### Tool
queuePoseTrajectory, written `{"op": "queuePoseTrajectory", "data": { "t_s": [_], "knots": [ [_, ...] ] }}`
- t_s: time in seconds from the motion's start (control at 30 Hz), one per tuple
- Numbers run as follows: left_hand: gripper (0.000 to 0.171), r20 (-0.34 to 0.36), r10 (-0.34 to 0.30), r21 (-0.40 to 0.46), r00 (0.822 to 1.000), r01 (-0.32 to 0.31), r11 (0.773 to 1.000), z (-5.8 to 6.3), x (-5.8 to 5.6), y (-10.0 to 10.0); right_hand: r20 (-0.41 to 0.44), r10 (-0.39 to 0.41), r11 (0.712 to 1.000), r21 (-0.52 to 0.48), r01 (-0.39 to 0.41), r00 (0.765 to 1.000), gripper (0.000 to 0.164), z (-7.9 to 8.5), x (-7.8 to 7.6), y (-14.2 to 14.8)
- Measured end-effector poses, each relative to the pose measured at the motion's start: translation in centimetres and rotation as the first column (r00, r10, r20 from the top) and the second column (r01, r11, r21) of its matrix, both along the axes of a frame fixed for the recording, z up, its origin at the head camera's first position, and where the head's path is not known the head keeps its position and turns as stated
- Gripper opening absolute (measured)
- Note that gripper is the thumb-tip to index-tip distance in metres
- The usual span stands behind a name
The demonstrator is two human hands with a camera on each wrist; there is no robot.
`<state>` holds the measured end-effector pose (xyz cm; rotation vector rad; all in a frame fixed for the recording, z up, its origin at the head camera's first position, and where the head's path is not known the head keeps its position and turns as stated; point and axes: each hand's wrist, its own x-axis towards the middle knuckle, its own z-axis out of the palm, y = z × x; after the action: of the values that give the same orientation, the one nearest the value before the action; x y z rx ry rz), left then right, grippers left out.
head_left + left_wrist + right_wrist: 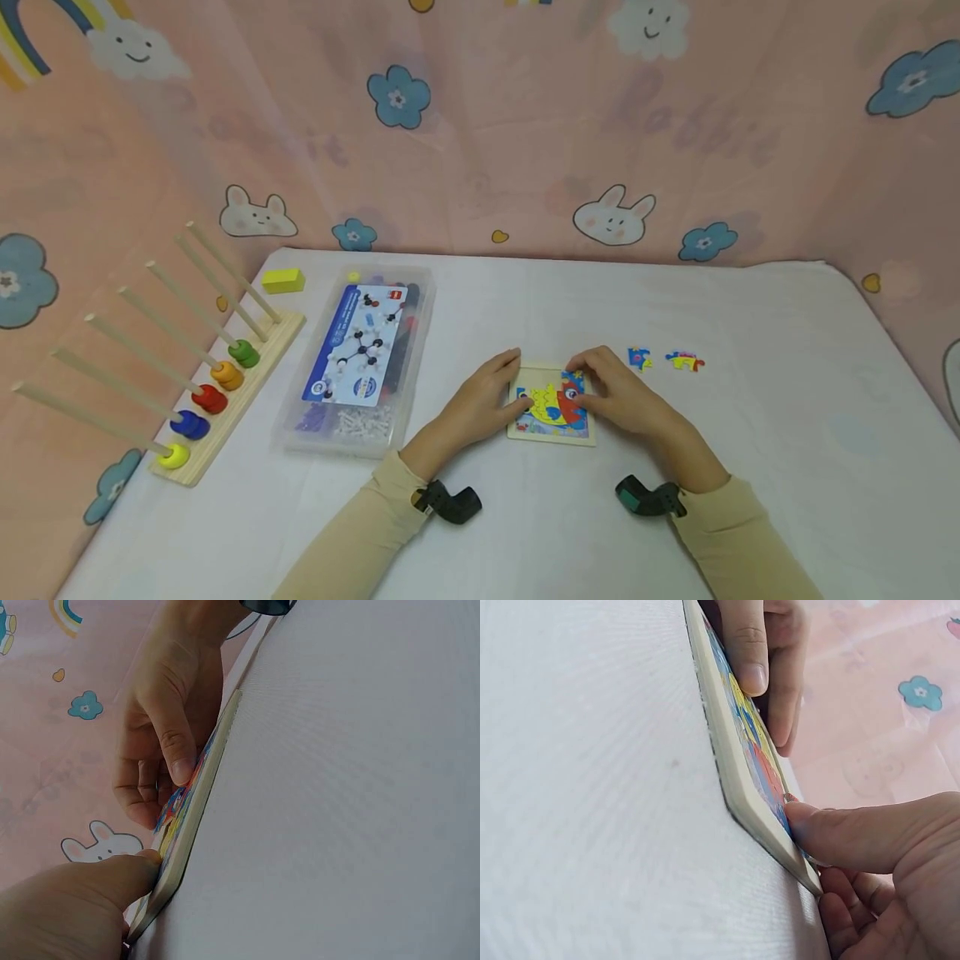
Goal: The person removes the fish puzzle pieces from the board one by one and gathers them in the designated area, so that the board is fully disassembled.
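Note:
A small wooden jigsaw puzzle board (pixel 551 439) lies on the white table, with a yellow, red and blue fish picture in its tray. My left hand (pixel 480 400) grips the board's left side, thumb over the rim and fingers along the outer edge. At the opposite side my right hand (pixel 626 396) holds the board, its thumb on the red part of the picture and its index finger by the far right corner. Curled right fingers (pixel 840 911) show beside the board's edge. Two loose puzzle pieces, a blue one (pixel 640 358) and a yellow-and-red one (pixel 686 361), lie beyond the right hand.
Left of the hands sits a clear plastic case (pixel 420 358) with a molecule picture and small parts inside. Farther left stands a wooden peg rack (pixel 197 468) with coloured rings on tall rods. A yellow block (pixel 283 281) lies near the back edge, before a pink patterned curtain (pixel 487 150).

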<state>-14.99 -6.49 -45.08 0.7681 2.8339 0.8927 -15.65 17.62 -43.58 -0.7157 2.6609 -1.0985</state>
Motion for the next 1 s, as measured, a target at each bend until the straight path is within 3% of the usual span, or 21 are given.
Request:
{"op": "queuePoseTrajectory", "data": {
  "t_s": [0.37, 0.63, 1.0],
  "knots": [
    [0.066, 0.003, 0.004, 0.003, 1.000, -0.004, 1.000, 0.04, 0.00, -0.01, -0.001, -0.029, 0.999, -0.024, 0.029, 1.000, 0.043, 0.01, 0.14, -0.10],
    [0.066, 0.007, 0.007, 0.009, 1.000, -0.007, 1.000, -0.05, -0.03, 0.02, 0.010, -0.080, 0.996, -0.050, 0.080, 0.997, 0.034, -0.21, 0.19, 0.00],
    [0.066, 0.012, 0.008, 0.006, 1.000, -0.008, 1.000, 0.20, 0.06, 0.05, -0.054, -0.104, 0.994, -0.040, 0.102, 0.993, 0.032, -0.34, 0.22, -0.03]
  ]
}}
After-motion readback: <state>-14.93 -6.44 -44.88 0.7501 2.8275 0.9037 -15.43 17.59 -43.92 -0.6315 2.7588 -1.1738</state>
